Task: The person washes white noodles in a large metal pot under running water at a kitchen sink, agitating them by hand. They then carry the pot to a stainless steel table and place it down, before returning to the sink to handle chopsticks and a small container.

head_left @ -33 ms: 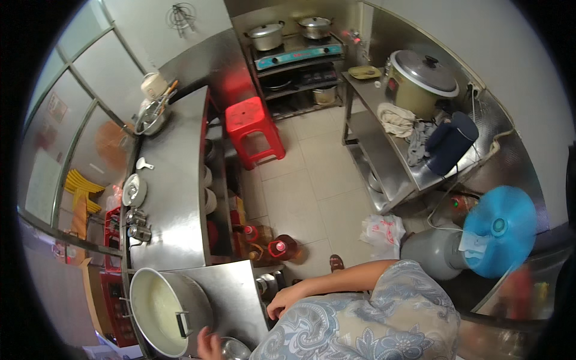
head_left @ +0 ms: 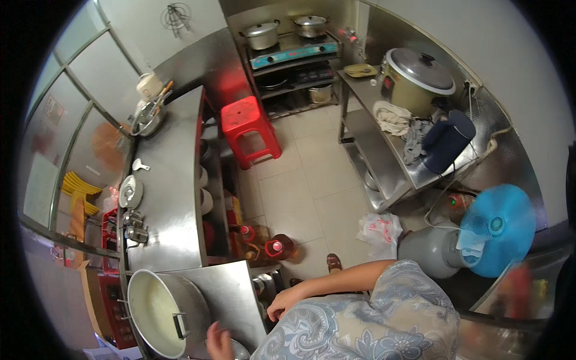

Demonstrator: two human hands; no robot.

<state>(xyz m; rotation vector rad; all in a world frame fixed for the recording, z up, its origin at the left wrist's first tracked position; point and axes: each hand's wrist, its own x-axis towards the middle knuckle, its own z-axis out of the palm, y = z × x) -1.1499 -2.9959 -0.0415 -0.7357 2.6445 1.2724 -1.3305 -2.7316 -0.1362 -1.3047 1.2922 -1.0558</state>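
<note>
My left hand shows at the lower edge with its fingers up and apart, holding nothing that I can see. It is beside the large metal pot, which has a pale inside and a black-grip handle, and partly covers a round metal lid or bowl. My right hand lies against my patterned shirt, near the edge of the steel counter. Its fingers bend loosely downward, with no object visible in them; the fingertips are partly hidden.
A long steel counter on the left bears a bowl of utensils. A red stool, oil bottles and a white plastic bag stand on the floor. At right are a rice cooker, a grey gas cylinder and a blue fan.
The view has shifted slightly, so the room sits a little further left and up. My left hand has risen a little and moved right; my right hand stays put.
</note>
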